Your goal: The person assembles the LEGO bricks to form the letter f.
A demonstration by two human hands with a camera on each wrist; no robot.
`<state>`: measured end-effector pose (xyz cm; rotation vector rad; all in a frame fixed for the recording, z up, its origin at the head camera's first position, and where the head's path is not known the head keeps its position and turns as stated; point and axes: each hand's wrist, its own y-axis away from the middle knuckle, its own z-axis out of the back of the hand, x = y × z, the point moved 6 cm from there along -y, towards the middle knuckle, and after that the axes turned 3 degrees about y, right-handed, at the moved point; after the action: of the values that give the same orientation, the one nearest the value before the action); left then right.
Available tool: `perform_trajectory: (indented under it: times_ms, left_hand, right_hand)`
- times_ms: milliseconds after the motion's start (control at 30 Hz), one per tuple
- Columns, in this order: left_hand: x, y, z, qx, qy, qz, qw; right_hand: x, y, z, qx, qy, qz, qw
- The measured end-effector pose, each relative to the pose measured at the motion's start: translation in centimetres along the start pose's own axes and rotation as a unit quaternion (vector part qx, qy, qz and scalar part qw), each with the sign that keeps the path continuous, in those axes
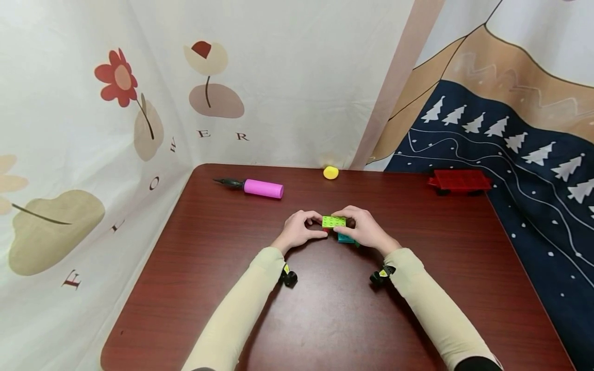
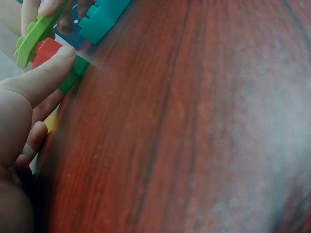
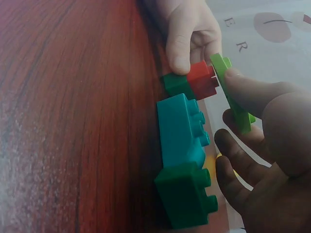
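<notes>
My left hand (image 1: 299, 228) pinches a small stack of toy bricks, a red brick (image 3: 200, 78) on a dark green brick (image 3: 175, 85), with its thumb on the near side. The right hand (image 1: 367, 230) holds a lime green flat brick (image 1: 334, 222) between thumb and fingers. In the right wrist view this flat brick is tilted, one end right at the studs of the red brick. Beneath the right hand, a teal brick (image 3: 174, 128) sits on the table with its studs up, and another dark green brick (image 3: 181, 196) stands beside it.
A pink pump (image 1: 263, 188) with a black end lies at the back left of the brown table (image 1: 325, 319). At the back edge sits a yellow round thing (image 1: 331, 172). A red toy wagon (image 1: 461, 181) stands at the back right. Printed curtains (image 1: 287, 77) hang behind the table.
</notes>
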<state>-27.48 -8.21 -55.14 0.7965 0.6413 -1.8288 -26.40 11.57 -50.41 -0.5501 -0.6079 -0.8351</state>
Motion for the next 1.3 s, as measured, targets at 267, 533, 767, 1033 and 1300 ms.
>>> perform_trajectory:
  times_ms: [267, 533, 767, 1033, 1300]
  left_hand:
    - [0.1, 0.0, 0.0, -0.001, -0.004, 0.002, 1.0]
    - [0.1, 0.0, 0.0, -0.003, -0.008, 0.006, 0.9999]
    - [0.1, 0.0, 0.0, -0.006, -0.009, 0.007, 0.9999]
    - [0.1, 0.0, 0.0, -0.007, -0.015, 0.005, 0.9999]
    - [0.0, 0.0, 0.0, -0.006, -0.016, 0.007, 0.9998]
  right_hand:
    - [0.0, -0.3, -0.4, 0.009, 0.006, 0.009, 1.0]
    - [0.2, -0.6, -0.5, 0.016, 0.012, 0.022, 1.0]
    - [0.7, -1.1, -0.5, 0.026, 0.028, 0.033, 0.999]
    - [0.6, -1.3, -0.6, 0.037, 0.036, 0.027, 0.998]
    - [0.6, -1.3, -0.7, 0.032, 0.038, 0.035, 0.998]
